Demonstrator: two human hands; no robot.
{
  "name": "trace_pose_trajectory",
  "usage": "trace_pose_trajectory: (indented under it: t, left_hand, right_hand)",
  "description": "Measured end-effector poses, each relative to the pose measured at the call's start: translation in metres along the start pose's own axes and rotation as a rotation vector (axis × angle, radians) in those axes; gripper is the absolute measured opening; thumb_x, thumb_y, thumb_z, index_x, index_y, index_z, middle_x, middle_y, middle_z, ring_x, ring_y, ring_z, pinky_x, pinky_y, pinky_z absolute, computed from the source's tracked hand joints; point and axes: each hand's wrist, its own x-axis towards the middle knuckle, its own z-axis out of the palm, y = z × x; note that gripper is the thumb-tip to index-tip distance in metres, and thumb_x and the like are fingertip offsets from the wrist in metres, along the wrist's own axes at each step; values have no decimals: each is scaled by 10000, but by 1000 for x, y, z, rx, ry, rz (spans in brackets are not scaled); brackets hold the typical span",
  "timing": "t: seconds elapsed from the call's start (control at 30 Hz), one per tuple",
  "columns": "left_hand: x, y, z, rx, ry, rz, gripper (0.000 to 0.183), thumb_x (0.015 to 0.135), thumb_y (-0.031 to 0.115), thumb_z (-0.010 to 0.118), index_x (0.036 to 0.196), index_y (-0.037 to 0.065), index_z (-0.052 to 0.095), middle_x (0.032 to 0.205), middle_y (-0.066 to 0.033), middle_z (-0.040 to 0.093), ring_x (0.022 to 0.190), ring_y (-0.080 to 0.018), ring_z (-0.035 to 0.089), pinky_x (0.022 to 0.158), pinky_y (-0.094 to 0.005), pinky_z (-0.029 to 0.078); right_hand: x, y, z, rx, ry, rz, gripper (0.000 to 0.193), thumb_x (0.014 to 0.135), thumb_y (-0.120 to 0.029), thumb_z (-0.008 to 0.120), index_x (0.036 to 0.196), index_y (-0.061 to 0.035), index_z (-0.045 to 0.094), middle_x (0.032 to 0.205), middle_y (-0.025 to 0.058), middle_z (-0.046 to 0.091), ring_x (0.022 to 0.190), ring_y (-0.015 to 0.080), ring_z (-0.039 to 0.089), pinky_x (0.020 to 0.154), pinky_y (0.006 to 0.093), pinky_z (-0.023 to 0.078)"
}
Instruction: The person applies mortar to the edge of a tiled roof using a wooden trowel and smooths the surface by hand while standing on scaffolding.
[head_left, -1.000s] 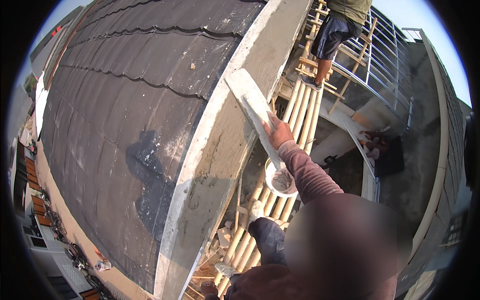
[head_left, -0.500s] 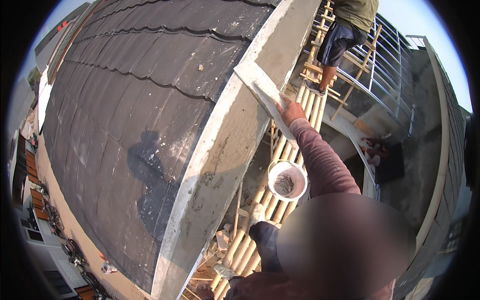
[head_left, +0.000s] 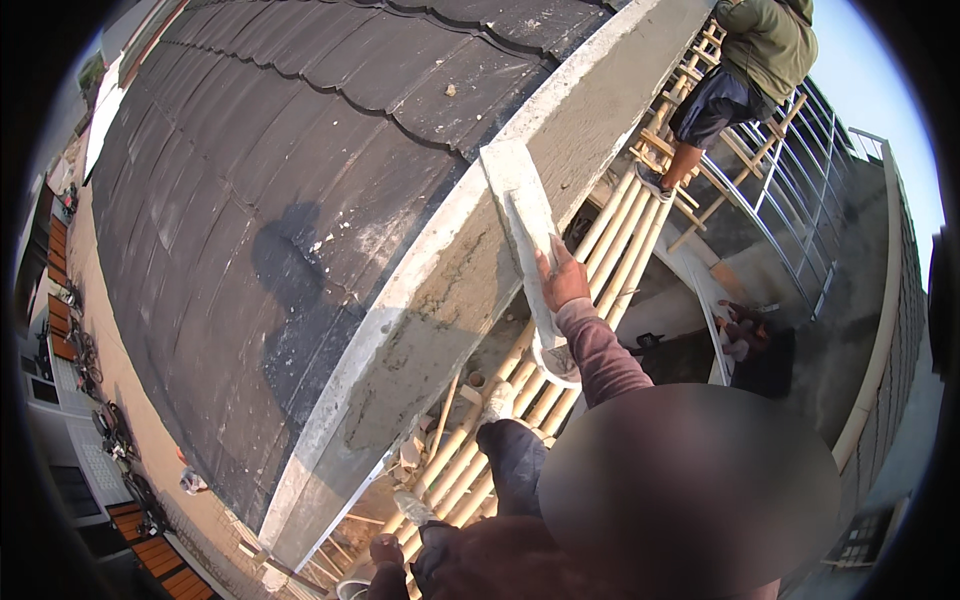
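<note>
My right hand [head_left: 562,280] is wrapped round the handle side of a long, pale plastering float [head_left: 518,205] smeared with mortar. Its far end lies across the top edge of the grey rendered wall [head_left: 455,285]; its near end overhangs the bamboo poles. Below my right wrist, a white bucket [head_left: 565,372] rests on the poles, largely covered by the float and sleeve. At the lower edge my left hand [head_left: 384,548] looks curled closed, small and partly hidden. What it holds, if anything, does not show. Close to it is the pale rim of a round container [head_left: 352,588].
Dark roof tiles [head_left: 240,200] slope away left of the wall. Bamboo poles [head_left: 610,240] form a narrow walkway with gaps and a drop beside it. Farther along stands a co-worker [head_left: 760,60]; another person [head_left: 742,335] is below. Metal roof framing [head_left: 790,190] rises at right.
My right hand has drawn the float slightly nearer and turned it more upright in the picture. It now covers much of the bucket. The whole view has shifted, and the standing co-worker appears farther right.
</note>
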Motion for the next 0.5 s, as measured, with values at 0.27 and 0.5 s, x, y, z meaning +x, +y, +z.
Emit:
trace_pose_trajectory:
  t: [0.27, 0.5]
  left_hand:
    - [10, 54, -11, -113, -67, 44, 83, 867, 33, 668, 933, -7, 636, 817, -86, 675, 677, -204, 660, 626, -340, 554]
    - [25, 49, -26, 132, -31, 128, 72, 870, 24, 685, 922, -12, 650, 835, -81, 684, 720, -209, 668, 651, -324, 578]
  right_hand:
    - [-165, -17, 21, -26, -382, -34, 582, 1003, -433, 578, 1498, -147, 470, 1130, 287, 692, 1010, 476, 681, 925, 511, 547]
    - [-110, 6, -7, -110, -394, -149, 609, 1011, -516, 524, 1525, -202, 434, 1146, 262, 679, 981, 440, 698, 898, 503, 567]
